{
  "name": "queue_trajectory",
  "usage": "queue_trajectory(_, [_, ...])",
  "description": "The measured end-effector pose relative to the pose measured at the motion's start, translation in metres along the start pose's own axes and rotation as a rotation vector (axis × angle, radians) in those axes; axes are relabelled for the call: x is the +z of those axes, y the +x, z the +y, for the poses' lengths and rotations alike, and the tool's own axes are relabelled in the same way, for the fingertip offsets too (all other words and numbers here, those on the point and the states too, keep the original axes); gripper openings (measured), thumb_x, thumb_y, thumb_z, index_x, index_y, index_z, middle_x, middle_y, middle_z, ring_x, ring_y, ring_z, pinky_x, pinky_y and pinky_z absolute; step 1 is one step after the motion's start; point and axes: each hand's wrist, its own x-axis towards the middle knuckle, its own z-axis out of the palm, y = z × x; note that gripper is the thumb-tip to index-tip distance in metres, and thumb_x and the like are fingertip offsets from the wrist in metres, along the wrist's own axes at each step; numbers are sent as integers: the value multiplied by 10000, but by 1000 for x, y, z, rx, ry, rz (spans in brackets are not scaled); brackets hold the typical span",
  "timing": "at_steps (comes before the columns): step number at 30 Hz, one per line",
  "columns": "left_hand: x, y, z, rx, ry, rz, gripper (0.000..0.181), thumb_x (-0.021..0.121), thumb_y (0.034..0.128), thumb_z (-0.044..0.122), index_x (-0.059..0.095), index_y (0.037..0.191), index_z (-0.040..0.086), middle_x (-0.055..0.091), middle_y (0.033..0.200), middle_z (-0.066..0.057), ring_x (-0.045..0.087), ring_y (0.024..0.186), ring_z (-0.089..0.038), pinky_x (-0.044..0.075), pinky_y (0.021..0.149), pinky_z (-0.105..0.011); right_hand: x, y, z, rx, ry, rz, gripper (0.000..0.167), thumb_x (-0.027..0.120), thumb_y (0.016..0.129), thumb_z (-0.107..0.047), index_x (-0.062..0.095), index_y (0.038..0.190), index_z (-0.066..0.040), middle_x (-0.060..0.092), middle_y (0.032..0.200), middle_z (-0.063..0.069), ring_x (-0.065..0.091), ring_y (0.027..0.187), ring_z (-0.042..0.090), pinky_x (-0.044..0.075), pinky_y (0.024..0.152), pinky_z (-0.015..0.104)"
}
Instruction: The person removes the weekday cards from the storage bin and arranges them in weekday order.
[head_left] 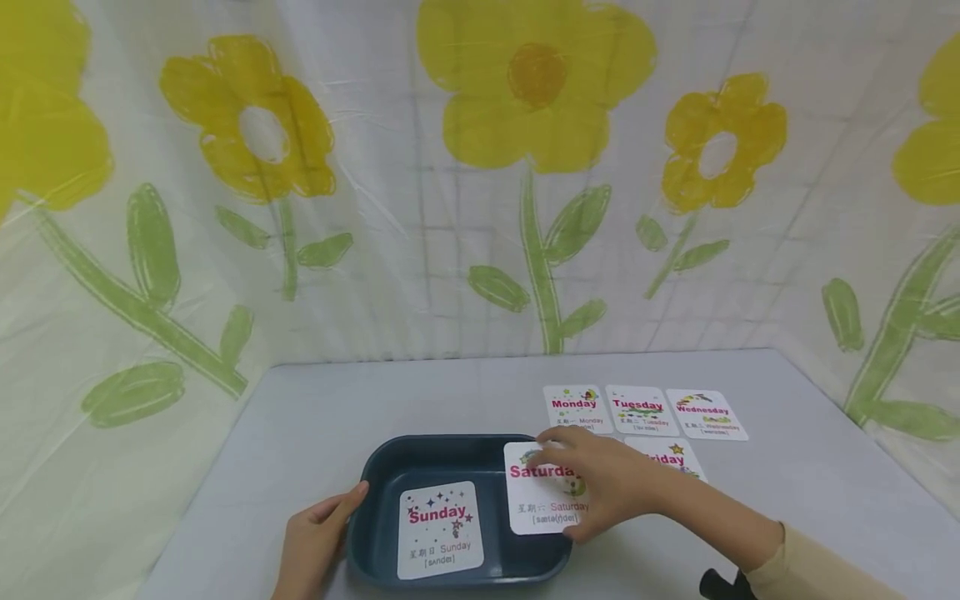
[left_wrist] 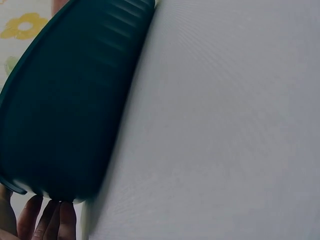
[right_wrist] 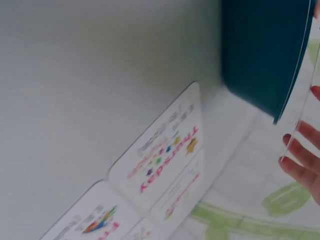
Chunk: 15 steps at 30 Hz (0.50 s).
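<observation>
The dark teal tray (head_left: pixel 457 454) sits on the table. My left hand (head_left: pixel 315 533) grips its left end, thumb at the rim; in the left wrist view the fingers (left_wrist: pixel 67 222) press the outer wall. Over the tray's right end, my right hand (head_left: pixel 611 471) holds a white "Saturday" card (head_left: pixel 543 512) by its edges, face up. The right wrist view catches this card edge-on beside the spread fingertips (right_wrist: pixel 295 167). Inside the tray, at the left, lies a "Sunday" card (head_left: pixel 440 533).
Behind my right hand lie the "Monday" (head_left: pixel 577 408), "Tuesday" (head_left: pixel 641 411), "Wednesday" (head_left: pixel 707 415) and "Friday" (head_left: pixel 678 460) cards. A "Thursday" card (right_wrist: pixel 165 155) shows in the right wrist view. A black object (head_left: pixel 718 585) stands at the front edge. A flowered curtain (head_left: pixel 375 250) hangs behind.
</observation>
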Motion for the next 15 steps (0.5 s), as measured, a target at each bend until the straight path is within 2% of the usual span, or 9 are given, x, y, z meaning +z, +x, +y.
queue_trajectory(7, [1, 0, 0, -2, 16, -2, 883, 621, 625, 749, 663, 1071, -12, 649, 892, -77, 514, 786, -176, 409, 579, -252, 1, -25, 20, 42, 25, 10, 738, 801, 599, -439, 465, 1256, -436, 416, 1376, -32, 443, 1195, 188, 472, 881, 420])
queue_trajectory(12, [1, 0, 1, -4, 31, 4, 895, 611, 640, 752, 650, 1089, -22, 657, 1013, -162, 534, 828, -202, 439, 601, -245, 1, -43, 33, 55, 33, 12, 744, 806, 599, -430, 461, 1258, -436, 411, 1372, -22, 453, 1165, 176, 479, 856, 386])
queue_trajectory(15, [1, -1, 2, -5, 23, 10, 887, 614, 645, 744, 649, 1089, -23, 659, 997, -157, 533, 815, -197, 430, 583, -236, 1, -53, 40, 63, 29, 16, 741, 807, 601, -421, 462, 1256, -432, 413, 1366, -22, 449, 1168, 187, 481, 857, 377])
